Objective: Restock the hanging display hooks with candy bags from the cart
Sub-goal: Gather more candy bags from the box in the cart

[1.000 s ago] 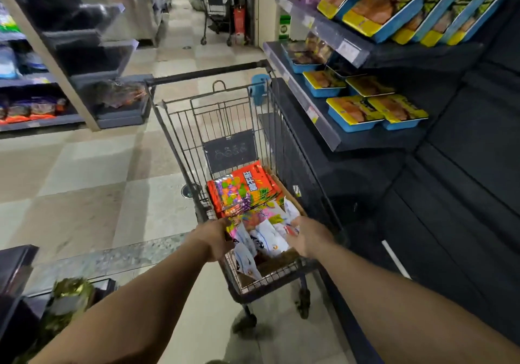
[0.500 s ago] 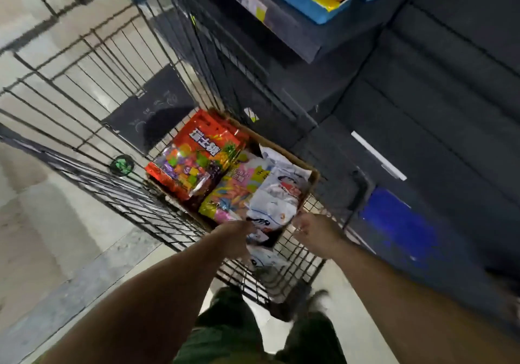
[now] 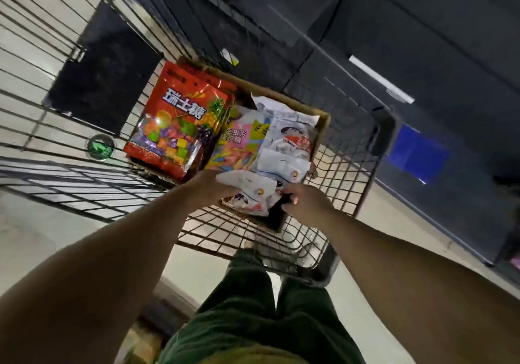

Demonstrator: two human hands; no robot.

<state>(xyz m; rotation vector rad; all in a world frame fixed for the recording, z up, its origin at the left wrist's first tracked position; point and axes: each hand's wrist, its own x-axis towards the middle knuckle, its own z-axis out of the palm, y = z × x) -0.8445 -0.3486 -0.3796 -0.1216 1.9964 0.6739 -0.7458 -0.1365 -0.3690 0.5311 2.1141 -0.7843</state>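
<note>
In cart (image 3: 346,172), inside cardboard box (image 3: 323,121): candy bags. My left hand (image 3: 208,192) grips white bag (image 3: 247,192) at near end; right hand (image 3: 305,203) curled on box edge, I think. Step: picking stock. Next: lift bag free, find hook.

Dark shelving (image 3: 422,26), pale tiled floor (image 3: 25,223)

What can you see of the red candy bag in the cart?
The red candy bag is glossy plastic with white characters, fruit pictures and a clear window showing coloured wrapped sweets. It lies face up, tilted, at the left end of the cardboard box in the cart, beside a pink bag. Neither hand touches it.
</note>
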